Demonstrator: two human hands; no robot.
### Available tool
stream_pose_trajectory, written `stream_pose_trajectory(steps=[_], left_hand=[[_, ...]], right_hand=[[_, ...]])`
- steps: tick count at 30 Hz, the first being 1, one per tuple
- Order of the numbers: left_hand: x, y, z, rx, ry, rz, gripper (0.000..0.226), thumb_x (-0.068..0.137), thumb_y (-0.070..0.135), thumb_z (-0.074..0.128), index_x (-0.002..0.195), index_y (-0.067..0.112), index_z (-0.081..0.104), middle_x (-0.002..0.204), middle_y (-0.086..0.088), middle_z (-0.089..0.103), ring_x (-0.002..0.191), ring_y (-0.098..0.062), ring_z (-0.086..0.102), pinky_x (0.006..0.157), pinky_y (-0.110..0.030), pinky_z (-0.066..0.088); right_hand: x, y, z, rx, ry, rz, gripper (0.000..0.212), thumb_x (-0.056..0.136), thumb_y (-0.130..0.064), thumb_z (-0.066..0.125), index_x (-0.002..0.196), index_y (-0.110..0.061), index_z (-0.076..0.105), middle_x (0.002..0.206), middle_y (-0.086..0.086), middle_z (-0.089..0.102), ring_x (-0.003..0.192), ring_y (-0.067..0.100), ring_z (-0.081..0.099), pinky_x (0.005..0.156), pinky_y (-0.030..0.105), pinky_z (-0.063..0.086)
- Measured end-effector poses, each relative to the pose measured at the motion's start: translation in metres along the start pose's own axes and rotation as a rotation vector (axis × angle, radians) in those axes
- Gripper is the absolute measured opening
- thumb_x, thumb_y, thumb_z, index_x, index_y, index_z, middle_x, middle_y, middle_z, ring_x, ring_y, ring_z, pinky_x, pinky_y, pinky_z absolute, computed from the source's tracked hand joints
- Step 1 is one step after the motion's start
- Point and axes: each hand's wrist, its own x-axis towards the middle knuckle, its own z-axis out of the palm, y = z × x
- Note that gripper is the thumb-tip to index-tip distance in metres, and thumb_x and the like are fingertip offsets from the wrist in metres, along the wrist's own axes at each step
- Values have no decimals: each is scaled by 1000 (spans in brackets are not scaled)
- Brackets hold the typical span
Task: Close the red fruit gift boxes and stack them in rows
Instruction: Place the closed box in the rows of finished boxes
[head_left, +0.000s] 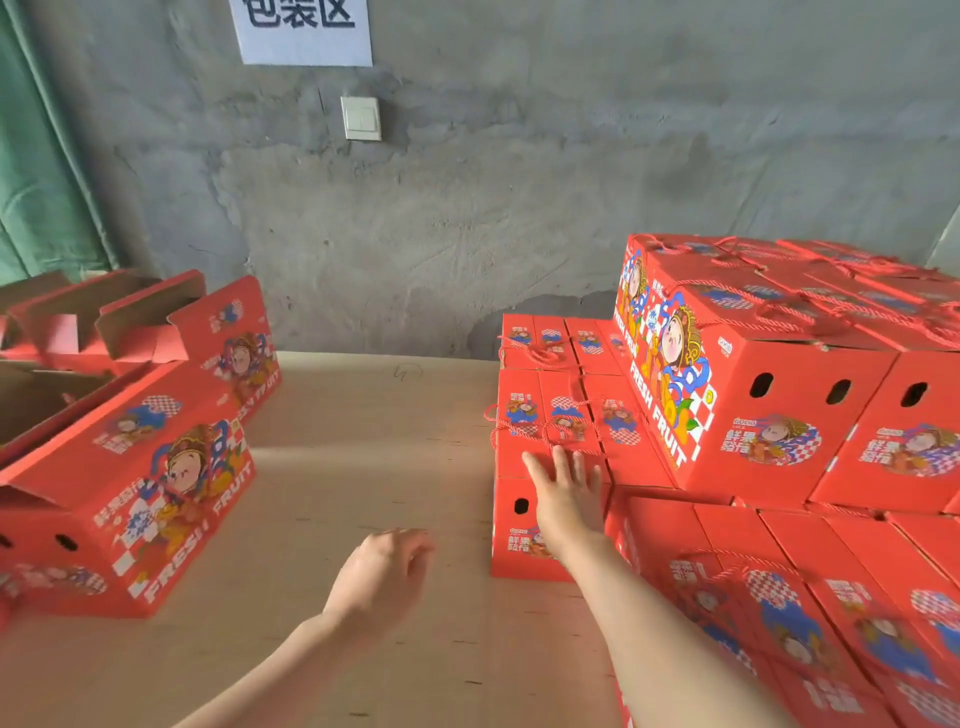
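Note:
Closed red fruit gift boxes with rope handles stand stacked in rows at the right (769, 405). My right hand (566, 493) lies flat with straight fingers on the near top edge of the leftmost closed box (540, 415) of the lower row. My left hand (384, 571) hovers over the wooden table with loosely curled fingers and holds nothing. At the left stand open red boxes (130, 467) with their flaps up; more open ones are behind (104, 322).
The boxes sit on a pale wooden table (363, 441) against a grey concrete wall. A light switch (360, 118) and a white paper sign (301, 31) are on the wall. A green curtain (36, 182) hangs at the far left.

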Motion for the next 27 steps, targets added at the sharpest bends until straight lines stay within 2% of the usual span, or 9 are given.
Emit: stream_pose_trajectory(steps=[2,4,7,11,16,19,21,24,27], left_hand=[[-20,-16,-18,-25,41,-32,20,90,17,52,93,23,70,88,8,70,85,-13,63,78,-25,47],[-40,-28,-37,-36,88,-47,19,89,18,55,95,24,72,87,14,70,83,-9,64,78,-21,47],[-71,-40,-66,-82,151,-72,16,88,15,59,92,22,73,85,13,70,81,-9,66,78,-23,49],[-126,-56,-117,-82,289,-63,14,85,14,59,84,17,73,76,9,70,71,-13,65,71,-28,49],[-213,-111,-195,136,430,-92,13,83,15,61,86,16,74,82,10,71,77,-11,67,71,-26,51],[-255,-145,-240,163,575,-184,15,81,5,70,91,15,75,90,7,73,79,-9,67,72,-22,52],[-277,-165,-263,177,645,-233,18,80,1,69,92,13,75,91,3,73,78,-15,68,75,-28,53],[-306,-191,-287,135,728,-288,21,80,-5,66,92,10,75,91,-1,72,77,-20,68,73,-29,52],[-326,-214,-301,134,742,-307,19,82,-4,65,92,10,75,91,-2,72,78,-20,67,76,-32,52]], right_hand=[[-2,-10,-9,-12,-74,68,72,89,-6,43,150,-26,10,157,19,2,143,43,2,114,57,5],[-11,-35,-24,25,-59,120,59,89,-12,47,144,-15,26,150,23,19,139,43,16,113,55,13],[-44,-101,-32,283,150,-172,34,92,-19,47,126,-14,49,131,9,45,125,26,40,106,35,27],[-119,-203,-30,668,-64,-512,28,94,-21,48,118,-14,61,113,6,64,107,23,57,89,27,38],[-200,-308,-15,740,-309,-687,33,90,-29,57,122,-18,59,110,1,67,97,12,62,86,14,40],[-235,-363,-19,796,-412,-780,52,86,-38,62,134,-24,48,126,-3,55,101,11,59,90,13,40],[-254,-392,-25,770,-478,-846,67,80,-49,63,139,-30,36,132,-8,46,110,12,54,96,19,39],[-272,-420,-34,845,-536,-764,68,73,-58,63,128,-28,38,123,-8,54,110,11,55,95,27,45],[-272,-435,-50,1090,-558,-610,38,78,-52,61,109,-32,51,96,-12,65,84,-3,62,72,17,50]])
